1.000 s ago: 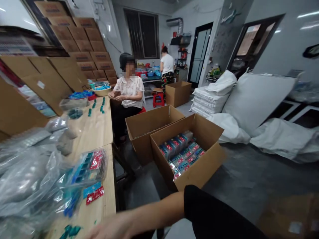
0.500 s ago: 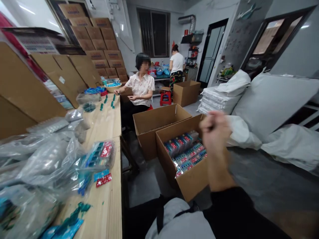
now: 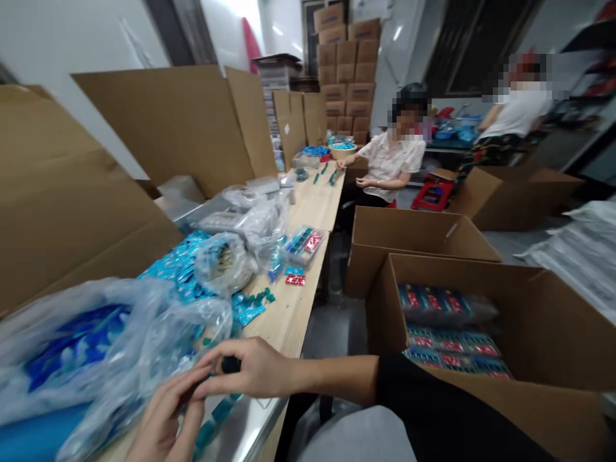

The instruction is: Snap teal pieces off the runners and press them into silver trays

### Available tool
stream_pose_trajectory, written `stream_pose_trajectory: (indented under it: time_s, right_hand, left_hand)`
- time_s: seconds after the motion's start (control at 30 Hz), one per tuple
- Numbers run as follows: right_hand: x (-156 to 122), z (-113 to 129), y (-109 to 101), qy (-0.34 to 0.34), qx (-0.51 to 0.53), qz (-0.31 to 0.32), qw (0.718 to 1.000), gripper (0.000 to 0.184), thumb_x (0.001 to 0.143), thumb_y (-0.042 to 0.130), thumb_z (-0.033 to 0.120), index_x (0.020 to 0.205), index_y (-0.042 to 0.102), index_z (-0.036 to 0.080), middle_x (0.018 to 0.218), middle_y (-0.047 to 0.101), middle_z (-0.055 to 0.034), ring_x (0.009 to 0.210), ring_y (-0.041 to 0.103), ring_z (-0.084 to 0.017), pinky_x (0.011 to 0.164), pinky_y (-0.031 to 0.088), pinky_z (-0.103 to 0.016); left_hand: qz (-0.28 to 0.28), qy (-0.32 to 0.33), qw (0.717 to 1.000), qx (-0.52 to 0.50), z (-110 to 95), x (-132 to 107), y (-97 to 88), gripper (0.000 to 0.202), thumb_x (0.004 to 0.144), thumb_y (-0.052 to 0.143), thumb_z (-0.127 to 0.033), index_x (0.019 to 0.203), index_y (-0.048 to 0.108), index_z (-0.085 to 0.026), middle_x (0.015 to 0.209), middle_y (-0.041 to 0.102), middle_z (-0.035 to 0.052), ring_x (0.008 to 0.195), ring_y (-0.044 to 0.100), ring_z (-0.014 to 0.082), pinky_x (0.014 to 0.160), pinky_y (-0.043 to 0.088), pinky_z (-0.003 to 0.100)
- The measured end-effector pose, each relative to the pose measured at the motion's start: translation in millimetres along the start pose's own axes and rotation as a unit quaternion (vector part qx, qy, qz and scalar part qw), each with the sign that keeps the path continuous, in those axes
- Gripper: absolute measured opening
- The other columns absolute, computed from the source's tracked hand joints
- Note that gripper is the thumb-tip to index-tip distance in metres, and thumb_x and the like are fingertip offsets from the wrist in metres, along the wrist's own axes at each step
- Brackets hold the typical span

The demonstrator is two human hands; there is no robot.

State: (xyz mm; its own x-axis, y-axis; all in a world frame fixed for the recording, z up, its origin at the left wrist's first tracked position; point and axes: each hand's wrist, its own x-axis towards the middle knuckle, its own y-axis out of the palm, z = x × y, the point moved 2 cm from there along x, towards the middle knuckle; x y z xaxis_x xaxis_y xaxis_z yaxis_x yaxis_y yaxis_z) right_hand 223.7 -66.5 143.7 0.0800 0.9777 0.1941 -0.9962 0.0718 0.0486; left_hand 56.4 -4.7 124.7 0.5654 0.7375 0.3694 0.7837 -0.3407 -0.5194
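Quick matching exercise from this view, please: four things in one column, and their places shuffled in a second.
Things:
1. Small black item
2. Red-and-blue packs
3. Bowl
4. Red stool

Places:
A. Floor, beside the far cardboard box
B. Inside the near cardboard box
C. Pinched in the right hand
D. Far end of the wooden table

Pairs: 1-C, 2-B, 3-D, 4-A

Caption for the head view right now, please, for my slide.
The left hand and right hand pinch a small black item over a wooden table, beside plastic bags.
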Motion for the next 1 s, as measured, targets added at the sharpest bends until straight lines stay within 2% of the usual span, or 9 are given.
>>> stream_pose_trajectory:
  time_s: [0.1,0.17,0.33,0.47,0.53,0.7,0.77,0.87,1.0]
  right_hand:
    - [9,-4,3,0.033,0.039,0.028,0.998,0.046,0.061,0.087,0.039,0.095,0.071,0.013,0.069,0.052,0.0066,0.062,0.044,-0.006,0.061,0.036,-0.020]
    - [12,-4,3,0.039,0.050,0.037,0.997,0.045,0.061,0.087,0.040,0.092,0.070,0.013,0.073,0.054,0.0053,0.066,0.047,-0.007,0.064,0.039,-0.020]
    - [10,-3,-6,-0.012,-0.029,0.055,0.998,0.033,0.076,0.077,0.036,0.099,0.071,0.015,0.084,0.063,-0.0003,0.080,0.056,-0.012,0.077,0.045,-0.024]
    - [5,-14,-17,0.059,-0.014,0.079,0.995,0.037,0.076,0.074,0.044,0.101,0.073,0.016,0.075,0.064,0.0008,0.059,0.053,-0.009,0.059,0.046,-0.021]
    - [4,-14,-23,0.073,-0.027,0.089,0.993,0.031,0.081,0.068,0.041,0.101,0.074,0.016,0.073,0.066,0.0008,0.053,0.051,-0.009,0.053,0.045,-0.021]
    - [14,0,-36,-0.041,-0.118,0.113,0.986,0.030,0.085,0.059,0.025,0.108,0.075,0.016,0.101,0.074,-0.0084,0.090,0.067,-0.018,0.084,0.052,-0.030]
    - [18,-2,-40,-0.018,-0.095,0.127,0.987,0.032,0.084,0.061,0.028,0.110,0.074,0.014,0.089,0.074,-0.0076,0.071,0.064,-0.015,0.069,0.052,-0.028]
    - [24,-14,-45,0.092,0.024,0.184,0.978,0.038,0.082,0.065,0.039,0.109,0.073,0.013,0.055,0.058,0.0031,0.040,0.039,-0.006,0.041,0.034,-0.021]
    - [29,-26,-48,0.167,0.096,0.223,0.956,0.042,0.075,0.070,0.050,0.097,0.070,0.015,0.048,0.049,0.0084,0.035,0.026,-0.002,0.038,0.024,-0.018]
  left_hand:
    - [-0.065,-0.096,0.993,-0.038,-6,-5,-0.5,0.040,0.080,0.065,-0.057,0.099,0.065,-0.023,0.095,0.072,0.0039,0.085,0.070,0.0206,0.073,0.059,0.028]
    - [-0.101,-0.108,0.989,-0.027,-14,-6,1.0,0.042,0.078,0.066,-0.059,0.096,0.065,-0.021,0.093,0.071,0.0046,0.083,0.070,0.0207,0.074,0.059,0.028]
    - [-0.115,0.017,0.990,0.084,-32,-2,6.1,0.022,0.088,0.057,-0.041,0.099,0.065,-0.023,0.095,0.069,0.0049,0.088,0.068,0.0194,0.073,0.058,0.025]
    - [-0.056,0.094,0.983,0.146,-45,4,19.2,0.016,0.092,0.051,-0.023,0.102,0.064,-0.026,0.095,0.067,0.0047,0.088,0.068,0.0185,0.074,0.057,0.026]
    - [-0.083,0.093,0.981,0.146,-54,9,24.9,0.016,0.092,0.049,-0.019,0.098,0.063,-0.025,0.090,0.065,0.0036,0.085,0.067,0.0174,0.073,0.057,0.025]
    - [-0.134,0.044,0.984,0.110,-69,21,28.7,0.019,0.091,0.045,-0.013,0.088,0.061,-0.023,0.087,0.060,0.0029,0.084,0.064,0.0152,0.073,0.054,0.023]
    - [-0.127,0.037,0.986,0.102,-71,22,29.5,0.020,0.092,0.045,-0.011,0.088,0.062,-0.022,0.089,0.060,0.0030,0.085,0.063,0.0142,0.075,0.053,0.023]
    - [-0.124,0.048,0.987,0.092,-70,19,32.6,0.021,0.093,0.045,-0.010,0.090,0.063,-0.021,0.092,0.061,0.0037,0.089,0.063,0.0133,0.080,0.053,0.023]
    - [-0.103,0.045,0.992,0.055,-64,6,31.8,0.023,0.095,0.050,-0.015,0.114,0.061,-0.023,0.103,0.066,0.0055,0.097,0.065,0.0146,0.086,0.054,0.027]
